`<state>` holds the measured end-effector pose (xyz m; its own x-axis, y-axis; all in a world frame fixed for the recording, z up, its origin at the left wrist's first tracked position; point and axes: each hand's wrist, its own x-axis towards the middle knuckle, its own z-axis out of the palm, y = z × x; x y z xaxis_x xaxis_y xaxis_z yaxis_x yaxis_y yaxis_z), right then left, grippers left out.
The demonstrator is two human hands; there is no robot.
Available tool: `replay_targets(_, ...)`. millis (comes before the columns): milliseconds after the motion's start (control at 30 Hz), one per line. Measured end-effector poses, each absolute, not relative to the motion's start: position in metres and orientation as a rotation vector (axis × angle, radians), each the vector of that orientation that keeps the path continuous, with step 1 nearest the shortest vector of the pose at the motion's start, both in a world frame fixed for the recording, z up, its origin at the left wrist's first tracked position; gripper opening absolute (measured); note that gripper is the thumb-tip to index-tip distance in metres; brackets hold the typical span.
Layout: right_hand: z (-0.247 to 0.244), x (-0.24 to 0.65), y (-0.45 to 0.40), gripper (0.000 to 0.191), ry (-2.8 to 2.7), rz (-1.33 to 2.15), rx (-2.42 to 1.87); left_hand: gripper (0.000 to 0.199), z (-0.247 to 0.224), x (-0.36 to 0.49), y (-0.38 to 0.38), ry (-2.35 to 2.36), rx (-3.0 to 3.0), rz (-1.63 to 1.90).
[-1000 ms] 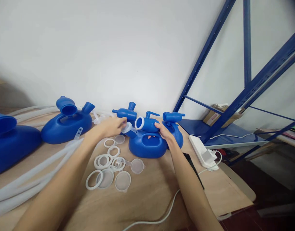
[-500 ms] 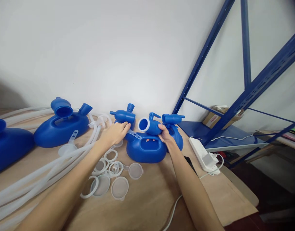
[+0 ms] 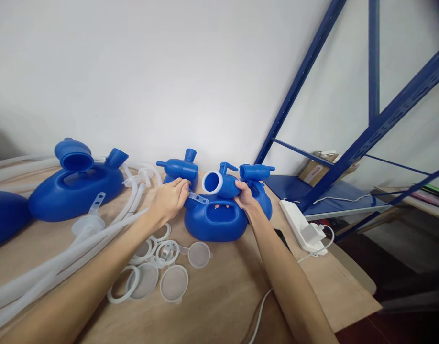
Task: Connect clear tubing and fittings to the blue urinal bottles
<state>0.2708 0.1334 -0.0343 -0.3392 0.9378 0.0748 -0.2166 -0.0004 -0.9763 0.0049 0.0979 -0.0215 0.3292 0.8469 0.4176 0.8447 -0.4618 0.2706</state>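
Note:
In the middle of the table stands a blue plastic urinal bottle [image 3: 215, 227] with a loop handle. Its blue mouthpiece [image 3: 228, 186] has a white ring [image 3: 204, 182] round the opening, which faces left toward me. My right hand [image 3: 245, 195] is wrapped round the mouthpiece's right side, with some fingertips showing through the handle opening. At the bottle's left end, my left hand [image 3: 171, 199] is closed in a pinch on a clear cap's holed strap [image 3: 199, 198]; the cap itself is hidden by the fingers.
Loose clear caps [image 3: 174, 283] and white rings [image 3: 123, 284] lie in front. Pale tubes [image 3: 61, 263] and another blue bottle [image 3: 76, 193] are to the left. More blue bottles [image 3: 180, 168] stand behind. A power strip [image 3: 294, 220] and blue shelf [image 3: 287, 186] are right.
The view has shifted slightly, and the things at left sit farther left. My left hand has turned a little at the bottle's left end; the right hand keeps its hold.

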Motion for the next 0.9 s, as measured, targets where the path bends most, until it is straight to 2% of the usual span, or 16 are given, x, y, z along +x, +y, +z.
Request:
replay_targets(400,-0.035,0.27,0.135,0.08,-1.312,1.519,-0.813,0.045,-0.009,0.021,0.089,1.949,2.483,0.634)
replay_targets(567,-0.036,0.272,0.135,0.079,-1.297,1.544,-0.805,0.056,-0.009,0.025,0.085,1.995,2.394,0.692)
replay_targets(767,-0.034,0.273,0.134,0.078,-1.282,1.594,-0.857,0.042,-0.022,0.012,0.095,1.549,2.649,0.99)
replay_targets(900,-0.033,0.274,0.133,0.079,-1.254,1.623,-0.876,0.037,-0.019,0.001,0.105,1.236,2.969,0.742)
